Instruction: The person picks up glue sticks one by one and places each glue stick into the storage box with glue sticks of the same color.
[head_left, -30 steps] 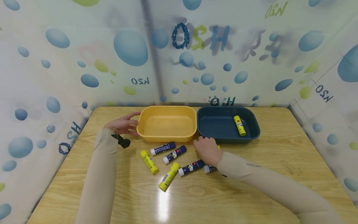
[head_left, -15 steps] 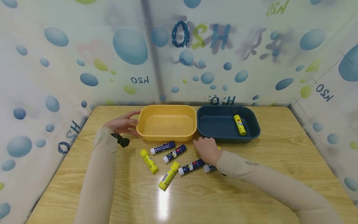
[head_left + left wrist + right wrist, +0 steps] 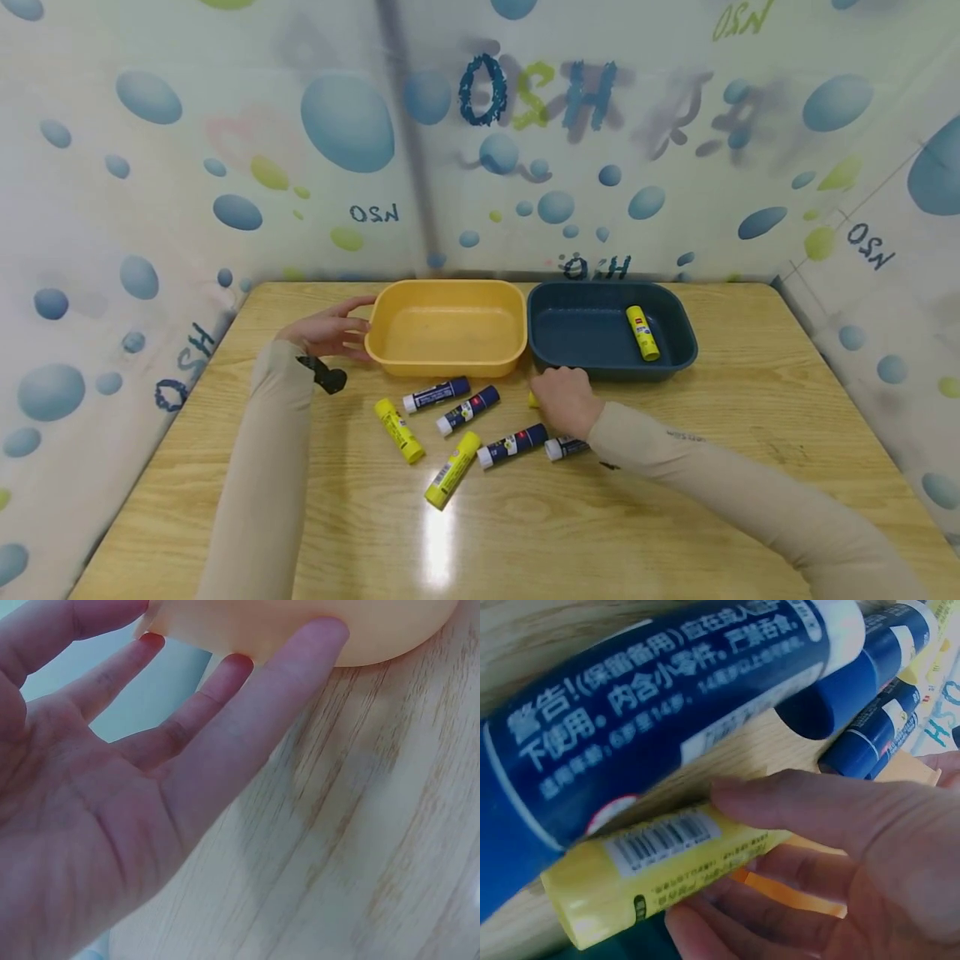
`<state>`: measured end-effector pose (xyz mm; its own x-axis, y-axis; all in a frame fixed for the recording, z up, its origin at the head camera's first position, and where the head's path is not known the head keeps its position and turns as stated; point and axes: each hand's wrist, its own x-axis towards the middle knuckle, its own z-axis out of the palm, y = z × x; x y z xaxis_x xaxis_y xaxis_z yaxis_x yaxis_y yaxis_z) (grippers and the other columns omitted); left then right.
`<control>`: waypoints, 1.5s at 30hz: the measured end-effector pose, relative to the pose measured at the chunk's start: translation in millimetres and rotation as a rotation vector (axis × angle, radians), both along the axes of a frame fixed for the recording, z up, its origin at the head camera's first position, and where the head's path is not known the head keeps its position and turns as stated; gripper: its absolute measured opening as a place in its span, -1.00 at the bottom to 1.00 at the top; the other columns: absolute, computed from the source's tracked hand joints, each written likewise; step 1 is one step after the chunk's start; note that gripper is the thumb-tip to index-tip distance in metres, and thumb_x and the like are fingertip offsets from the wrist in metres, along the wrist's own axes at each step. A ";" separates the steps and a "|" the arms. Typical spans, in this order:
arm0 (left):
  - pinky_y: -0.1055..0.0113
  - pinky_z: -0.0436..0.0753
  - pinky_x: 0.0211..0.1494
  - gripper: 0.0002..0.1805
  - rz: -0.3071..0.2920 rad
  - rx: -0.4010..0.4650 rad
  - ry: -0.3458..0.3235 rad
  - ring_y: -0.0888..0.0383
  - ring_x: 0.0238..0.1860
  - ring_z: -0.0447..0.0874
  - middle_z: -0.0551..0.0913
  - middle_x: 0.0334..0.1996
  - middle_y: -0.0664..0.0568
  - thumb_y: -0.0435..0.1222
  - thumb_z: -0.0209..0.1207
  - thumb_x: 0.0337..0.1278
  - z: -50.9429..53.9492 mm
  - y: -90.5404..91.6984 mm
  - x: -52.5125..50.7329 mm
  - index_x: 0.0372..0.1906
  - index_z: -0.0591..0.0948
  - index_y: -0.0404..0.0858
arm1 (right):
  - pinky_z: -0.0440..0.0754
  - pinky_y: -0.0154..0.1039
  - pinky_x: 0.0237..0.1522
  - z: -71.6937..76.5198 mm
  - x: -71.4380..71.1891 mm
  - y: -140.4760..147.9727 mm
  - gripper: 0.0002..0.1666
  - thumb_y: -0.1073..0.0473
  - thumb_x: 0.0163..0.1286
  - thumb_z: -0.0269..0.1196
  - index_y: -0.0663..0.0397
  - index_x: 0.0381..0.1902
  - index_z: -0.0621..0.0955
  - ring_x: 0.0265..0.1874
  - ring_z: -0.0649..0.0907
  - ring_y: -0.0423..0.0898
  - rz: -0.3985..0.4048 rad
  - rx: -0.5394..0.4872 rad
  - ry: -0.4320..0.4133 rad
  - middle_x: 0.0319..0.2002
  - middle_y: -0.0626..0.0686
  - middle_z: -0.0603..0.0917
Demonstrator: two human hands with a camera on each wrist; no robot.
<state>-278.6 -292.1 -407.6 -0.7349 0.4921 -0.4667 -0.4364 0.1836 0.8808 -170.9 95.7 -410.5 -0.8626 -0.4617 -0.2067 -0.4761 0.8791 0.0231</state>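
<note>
I see the right grip [image 3: 567, 402] pinching a yellow glue stick [image 3: 667, 874], below and right of the head view's middle. The left grip [image 3: 326, 333], fingers spread, touches the orange tub [image 3: 450, 333].

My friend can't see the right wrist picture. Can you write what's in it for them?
A right hand pinches a yellow glue stick. A dark blue glue stick looms large at upper left, and two more blue sticks show at upper right, on a wooden table.
</note>
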 end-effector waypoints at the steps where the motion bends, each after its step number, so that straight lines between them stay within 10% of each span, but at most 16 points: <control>1: -0.10 0.46 0.18 -0.28 0.001 0.002 -0.001 -0.27 0.23 0.32 0.02 0.37 -0.29 -0.40 -0.10 0.46 -0.1 0.0 -0.1 0.54 -0.13 -0.03 | 0.66 0.02 -0.44 0.4 0.2 0.7 -0.94 0.33 0.23 0.32 0.13 -0.35 0.62 -0.41 0.66 0.11 0.004 -0.007 0.000 -0.43 0.13 0.63; 45: -0.12 0.49 0.16 -0.27 0.015 0.015 0.000 -0.22 0.19 0.37 -0.04 0.42 -0.22 -0.41 -0.06 0.44 -3.5 -1.3 -2.2 0.53 -0.08 -0.01 | 0.56 -0.16 -0.52 72.4 -0.8 28.0 -0.74 0.17 0.17 0.43 0.13 -0.23 0.62 -0.53 0.49 -0.03 -0.024 -0.176 0.034 -0.44 0.04 0.55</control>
